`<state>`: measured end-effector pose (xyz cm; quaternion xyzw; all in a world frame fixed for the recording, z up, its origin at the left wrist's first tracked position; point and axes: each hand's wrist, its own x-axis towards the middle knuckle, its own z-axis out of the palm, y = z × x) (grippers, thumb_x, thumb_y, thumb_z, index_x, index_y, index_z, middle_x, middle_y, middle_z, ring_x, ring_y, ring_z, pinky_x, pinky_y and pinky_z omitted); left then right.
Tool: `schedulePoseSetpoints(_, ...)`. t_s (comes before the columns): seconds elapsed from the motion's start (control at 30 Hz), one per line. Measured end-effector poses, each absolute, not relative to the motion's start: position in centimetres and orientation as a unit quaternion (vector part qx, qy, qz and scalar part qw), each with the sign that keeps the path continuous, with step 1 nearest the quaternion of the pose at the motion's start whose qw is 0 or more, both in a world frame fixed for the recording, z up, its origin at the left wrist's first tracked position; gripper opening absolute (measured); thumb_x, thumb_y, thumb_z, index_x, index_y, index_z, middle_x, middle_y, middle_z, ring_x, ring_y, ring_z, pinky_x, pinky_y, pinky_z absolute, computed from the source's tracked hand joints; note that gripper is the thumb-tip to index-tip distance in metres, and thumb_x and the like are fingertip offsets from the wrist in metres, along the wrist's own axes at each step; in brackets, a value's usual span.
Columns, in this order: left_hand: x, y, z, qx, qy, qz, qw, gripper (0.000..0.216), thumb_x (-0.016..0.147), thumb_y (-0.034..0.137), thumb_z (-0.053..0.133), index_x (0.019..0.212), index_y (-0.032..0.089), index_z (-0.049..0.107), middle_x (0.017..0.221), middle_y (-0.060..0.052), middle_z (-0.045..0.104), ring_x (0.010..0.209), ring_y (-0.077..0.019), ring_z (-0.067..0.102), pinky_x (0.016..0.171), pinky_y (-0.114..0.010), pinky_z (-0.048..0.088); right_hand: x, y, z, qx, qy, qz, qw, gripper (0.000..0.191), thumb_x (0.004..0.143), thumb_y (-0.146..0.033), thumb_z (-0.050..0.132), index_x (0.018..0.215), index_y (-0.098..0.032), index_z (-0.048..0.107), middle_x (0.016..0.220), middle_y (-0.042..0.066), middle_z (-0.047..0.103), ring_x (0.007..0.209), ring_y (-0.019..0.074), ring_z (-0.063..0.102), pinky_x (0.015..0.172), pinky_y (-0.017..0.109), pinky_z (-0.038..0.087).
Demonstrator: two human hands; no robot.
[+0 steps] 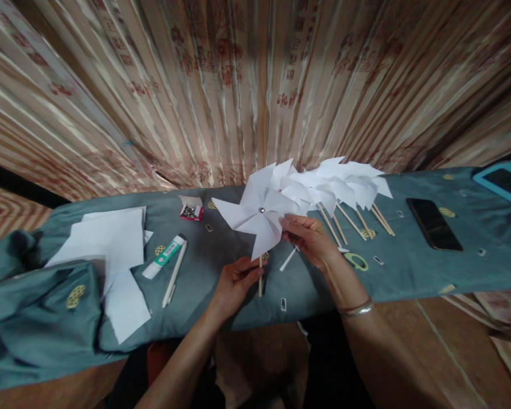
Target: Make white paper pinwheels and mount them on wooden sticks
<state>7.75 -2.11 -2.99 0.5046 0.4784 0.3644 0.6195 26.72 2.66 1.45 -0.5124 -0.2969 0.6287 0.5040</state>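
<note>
A white paper pinwheel (259,193) with a shiny pin at its centre is held up in front of me. My left hand (238,284) pinches its thin wooden stick (260,278) just below the paper. At the right side, my right hand (304,236) has thumb and fingers closed on the edge of one blade. Behind it several more white pinwheels (344,182) lie in an overlapping row, their sticks pointing toward me. Near my right wrist lie scissors with a green handle (356,261), partly hidden. A narrow paper strip (288,258) rests beside my right hand.
Left on the cloth-covered table (204,272) are white paper sheets (111,238), a green-and-white packet (165,257), a white pen (174,275) and a small open box of pins (191,209). To the right lie a dark phone (434,223) and a blue-framed object (505,182). A curtain (247,85) hangs behind.
</note>
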Motion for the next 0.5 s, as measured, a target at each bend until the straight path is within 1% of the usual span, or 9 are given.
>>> schedulePoseSetpoints(0.13,7.8,-2.1,-2.9,0.503,0.481,0.36,0.621,0.024,0.072,0.033,0.068,0.09,0.018,0.077,0.09,-0.007,0.073,0.084,-0.0207,0.063,0.078,-0.031,0.048,26.4,2.5,1.5,-0.513,-0.31,0.631,0.493,0.032,0.048,-0.042,0.089,0.065,-0.019,0.074,0.06,-0.002,0.065,0.05,0.0068,0.052,0.049,0.021,0.043)
schedulePoseSetpoints(0.3,7.7,-1.9,-2.7,0.523,0.481,0.37,0.598,0.02,0.073,0.031,0.068,0.086,0.019,0.078,0.08,-0.004,0.07,0.073,-0.0168,0.06,0.069,-0.027,0.047,25.9,2.1,1.3,-0.513,-0.359,0.624,0.468,0.033,0.054,-0.048,0.085,0.063,-0.019,0.073,0.062,0.0,0.068,0.051,0.0075,0.053,0.05,0.022,0.043)
schedulePoseSetpoints(0.4,7.6,-1.8,-2.8,0.518,0.482,0.373,0.6,0.021,0.073,0.03,0.068,0.088,0.019,0.077,0.079,-0.004,0.07,0.071,-0.016,0.058,0.066,-0.026,0.045,26.0,1.7,1.5,-0.508,-0.394,0.633,0.431,0.037,0.057,-0.053,0.082,0.065,-0.018,0.074,0.064,0.002,0.071,0.053,0.0082,0.055,0.053,0.022,0.044)
schedulePoseSetpoints(0.5,7.6,-1.8,-2.8,0.494,0.481,0.382,0.616,0.024,0.072,0.03,0.069,0.091,0.018,0.077,0.081,-0.004,0.071,0.072,-0.0158,0.059,0.068,-0.026,0.045,27.0,1.2,2.0,-0.475,-0.434,0.663,0.382,0.038,0.06,-0.054,0.08,0.07,-0.017,0.076,0.066,0.005,0.072,0.054,0.0087,0.055,0.054,0.022,0.043)
